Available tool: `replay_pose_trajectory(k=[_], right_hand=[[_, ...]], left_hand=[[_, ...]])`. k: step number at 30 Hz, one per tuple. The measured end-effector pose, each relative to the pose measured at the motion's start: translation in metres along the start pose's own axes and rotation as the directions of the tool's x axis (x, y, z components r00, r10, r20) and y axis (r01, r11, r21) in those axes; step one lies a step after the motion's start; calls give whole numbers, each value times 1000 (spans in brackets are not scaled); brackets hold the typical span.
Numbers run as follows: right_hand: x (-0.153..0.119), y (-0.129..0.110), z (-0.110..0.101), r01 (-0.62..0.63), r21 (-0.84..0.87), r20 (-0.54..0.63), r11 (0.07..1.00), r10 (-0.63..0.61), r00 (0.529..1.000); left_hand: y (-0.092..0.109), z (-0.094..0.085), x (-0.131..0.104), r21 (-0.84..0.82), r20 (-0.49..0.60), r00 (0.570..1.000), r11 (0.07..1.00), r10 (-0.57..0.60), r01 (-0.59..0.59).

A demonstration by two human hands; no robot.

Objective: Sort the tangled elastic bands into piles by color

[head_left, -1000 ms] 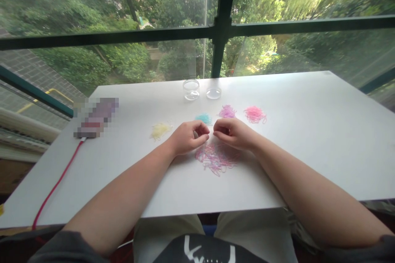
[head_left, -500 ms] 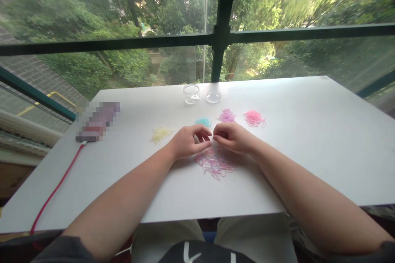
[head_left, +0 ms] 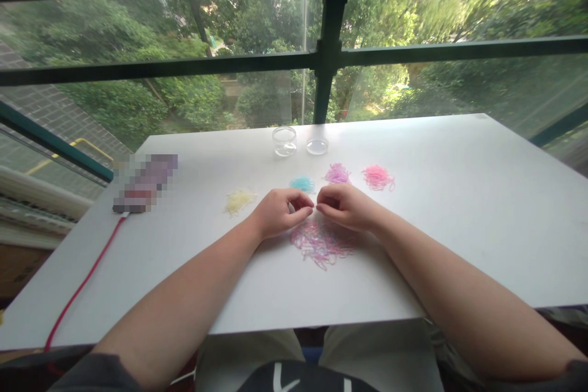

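Observation:
My left hand (head_left: 281, 213) and my right hand (head_left: 348, 207) meet almost fingertip to fingertip above a mixed pile of pink and purple strands (head_left: 321, 247). Thumb and forefinger are pinched on each hand; whatever lies between them is too small to make out. Beyond the hands lie a blue pile (head_left: 302, 184), a purple pile (head_left: 337, 173) and a pink pile (head_left: 377, 177). A pale yellow pile (head_left: 239, 201) is left of my left hand.
A clear round jar (head_left: 285, 142) and a clear shallow lid (head_left: 317, 147) stand near the back edge of the white table (head_left: 459, 196). At the left lies a blurred-out device (head_left: 147, 184) with a red cable (head_left: 87, 278). Windows rise behind the table.
The fingers of my left hand have closed from a looser spread into a pinch. My right hand has barely moved.

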State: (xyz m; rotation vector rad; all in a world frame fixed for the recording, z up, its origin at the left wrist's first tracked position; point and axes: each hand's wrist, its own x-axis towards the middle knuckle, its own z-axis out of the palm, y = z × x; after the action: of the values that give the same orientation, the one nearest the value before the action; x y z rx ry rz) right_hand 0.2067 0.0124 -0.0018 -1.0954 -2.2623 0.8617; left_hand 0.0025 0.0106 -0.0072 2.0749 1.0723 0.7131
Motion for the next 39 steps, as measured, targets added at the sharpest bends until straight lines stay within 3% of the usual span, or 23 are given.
replay_pose_trajectory(k=[17, 26, 31, 39], right_hand=[[0, 1, -3, -13, -3, 4, 1000, 13, 1000], [-1, 1, -2, 22, 84, 36, 996, -25, 999], [1, 0, 1, 63, 10, -28, 998, -63, 998], [2, -1, -1, 5, -38, -20, 999, -6, 1000]], left_hand=[[-1, 0, 0, 24, 21, 999, 999, -39, 38], [-2, 0, 1, 10, 30, 999, 999, -39, 39], [-1, 0, 1, 15, 30, 999, 999, -38, 38], [0, -1, 1, 21, 29, 999, 999, -44, 44]])
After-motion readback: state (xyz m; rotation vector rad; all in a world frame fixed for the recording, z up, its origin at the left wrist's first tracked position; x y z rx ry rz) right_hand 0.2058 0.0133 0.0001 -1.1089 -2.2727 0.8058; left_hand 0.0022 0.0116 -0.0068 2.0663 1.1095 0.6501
